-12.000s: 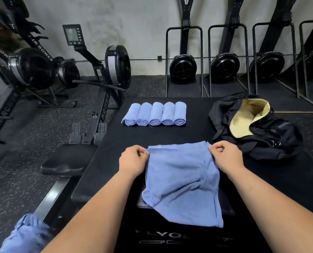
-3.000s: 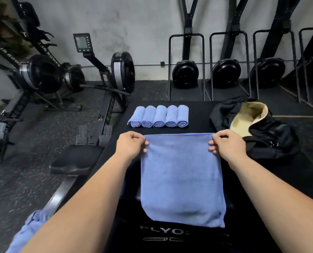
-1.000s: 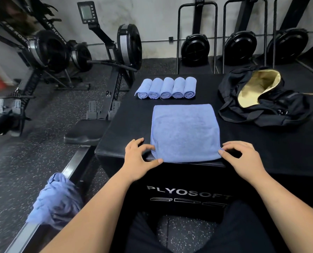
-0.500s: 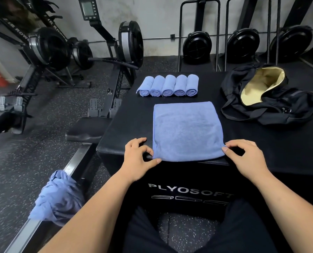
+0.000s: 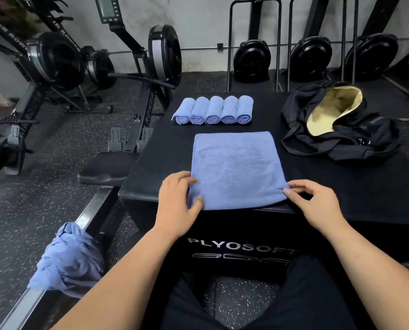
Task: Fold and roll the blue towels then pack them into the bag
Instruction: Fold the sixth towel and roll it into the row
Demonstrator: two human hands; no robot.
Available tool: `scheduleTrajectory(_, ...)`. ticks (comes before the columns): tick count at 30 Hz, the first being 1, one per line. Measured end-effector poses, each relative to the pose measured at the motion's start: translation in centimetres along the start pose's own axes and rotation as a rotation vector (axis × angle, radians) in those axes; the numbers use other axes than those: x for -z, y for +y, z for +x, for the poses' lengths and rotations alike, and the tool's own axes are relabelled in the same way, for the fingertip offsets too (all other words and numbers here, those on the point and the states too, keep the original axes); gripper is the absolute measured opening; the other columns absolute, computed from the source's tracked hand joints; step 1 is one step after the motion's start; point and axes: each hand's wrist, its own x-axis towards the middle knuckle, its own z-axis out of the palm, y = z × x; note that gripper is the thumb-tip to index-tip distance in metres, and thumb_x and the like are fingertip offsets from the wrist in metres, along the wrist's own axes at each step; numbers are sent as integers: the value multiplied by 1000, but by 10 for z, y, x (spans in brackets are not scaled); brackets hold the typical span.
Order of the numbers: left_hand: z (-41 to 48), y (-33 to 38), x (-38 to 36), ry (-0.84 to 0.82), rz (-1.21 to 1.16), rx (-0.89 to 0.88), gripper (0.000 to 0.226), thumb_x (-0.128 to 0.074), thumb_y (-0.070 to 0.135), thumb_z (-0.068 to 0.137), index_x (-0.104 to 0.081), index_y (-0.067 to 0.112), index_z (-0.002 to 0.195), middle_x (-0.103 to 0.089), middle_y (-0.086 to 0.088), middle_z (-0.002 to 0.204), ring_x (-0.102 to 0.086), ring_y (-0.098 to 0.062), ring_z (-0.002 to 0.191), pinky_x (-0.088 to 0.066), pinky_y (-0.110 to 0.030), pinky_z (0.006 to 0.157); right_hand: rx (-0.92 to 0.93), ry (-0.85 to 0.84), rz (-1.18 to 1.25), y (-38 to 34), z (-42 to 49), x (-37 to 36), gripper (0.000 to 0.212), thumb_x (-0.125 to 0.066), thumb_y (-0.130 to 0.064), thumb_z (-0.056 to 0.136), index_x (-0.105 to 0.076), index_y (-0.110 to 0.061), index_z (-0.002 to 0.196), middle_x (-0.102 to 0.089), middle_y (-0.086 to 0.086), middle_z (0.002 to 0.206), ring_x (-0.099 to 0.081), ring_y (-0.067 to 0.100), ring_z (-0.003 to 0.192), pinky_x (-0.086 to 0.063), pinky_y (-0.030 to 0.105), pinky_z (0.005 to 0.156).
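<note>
1. Blue terry cloth now lies doubled. The folded blue towel (image 5: 234, 167) sits flat at the centre of the frame on the black padded desk (image 5: 341, 186). Three seconds ago it hung open over the front edge, held by its far corners.
2. Your hands have come from the far edge to the near one. Your left hand (image 5: 177, 201) grips the near left corner with the thumb on top of the cloth. Your right hand (image 5: 317, 201) pinches the near right corner between thumb and forefinger.
3. In the last half second the left hand has slid a little further onto the towel, while the right has hardly moved.
4. I judge the first fold done. Your hold on the near corners suits either a second fold or the start of a roll away from you.
5. Five rolled blue towels (image 5: 214, 110) lie side by side and touching, just above the folded one in the picture. The open black duffel bag with cream lining (image 5: 341, 129) lies at upper right, well apart from both hands, with no towel visible inside.
6. A crumpled heap of blue cloth (image 5: 67, 263) hangs on the rowing machine rail (image 5: 89, 217) at lower left. More folding probably remains before you pack.
</note>
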Motion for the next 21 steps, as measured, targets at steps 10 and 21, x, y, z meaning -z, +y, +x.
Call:
scheduleTrajectory(10, -7, -12, -6, -236, 152, -234, 52, -74, 47, 91, -58, 27, 136, -58, 13, 147, -53, -9, 137, -19, -43, 130, -60, 33, 173, 8, 9, 11, 12, -65, -19, 103, -73, -27, 104, -74, -8, 94, -63, 3, 88, -47, 26, 88)
scheduleTrajectory(21, -21, -30, -3, -100, -78, -104, 24, -81, 19, 90, -67, 20, 110, -63, 6, 142, -49, -18, 145, -43, -46, 116, 134, -72, -263, 13, -3, 3, 35, -76, -6, 80, -76, -40, 88, -59, -15, 101, -46, 12, 108, -33, 10, 92)
